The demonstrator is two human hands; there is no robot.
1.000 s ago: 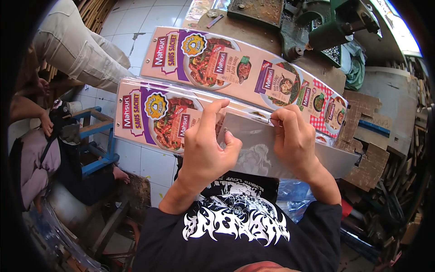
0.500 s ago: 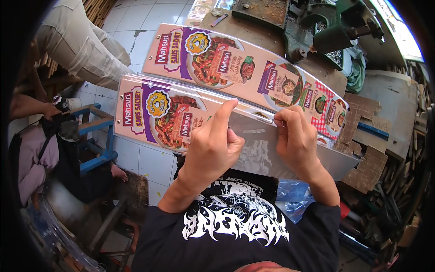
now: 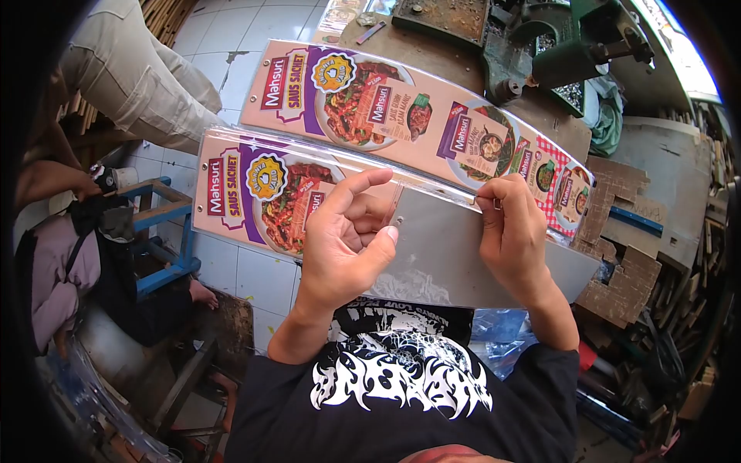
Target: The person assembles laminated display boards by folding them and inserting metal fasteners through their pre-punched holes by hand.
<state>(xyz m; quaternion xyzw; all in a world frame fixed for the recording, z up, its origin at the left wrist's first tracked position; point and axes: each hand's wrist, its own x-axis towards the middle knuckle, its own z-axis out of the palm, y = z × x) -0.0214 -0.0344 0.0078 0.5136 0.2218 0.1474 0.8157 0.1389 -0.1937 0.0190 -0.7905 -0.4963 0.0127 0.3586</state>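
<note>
Left hand (image 3: 340, 251) shifted left, fingers parted; right hand (image 3: 517, 228) rightward, fingers pinched at grey panel's (image 3: 444, 239) edge

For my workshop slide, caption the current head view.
Left hand open, right hand curled, over a grey panel, with a Mahsuri sign lying beyond.

Lower board (image 3: 265, 185) partly hidden behind left hand (image 3: 340, 251); item (image 3: 498, 205) in right fingers (image 3: 511, 190) too small to tell.

Nearer Mahsuri display panel (image 3: 262, 193) just before farther Mahsuri display panel (image 3: 424, 123). Behind both, tray (image 3: 440, 27) on worktable (image 3: 455, 65), left of the press (image 3: 575, 73). Cut cardboard (image 3: 617, 177) to the right; stool (image 3: 162, 219) on tiled floor (image 3: 220, 268) to the left.
</note>
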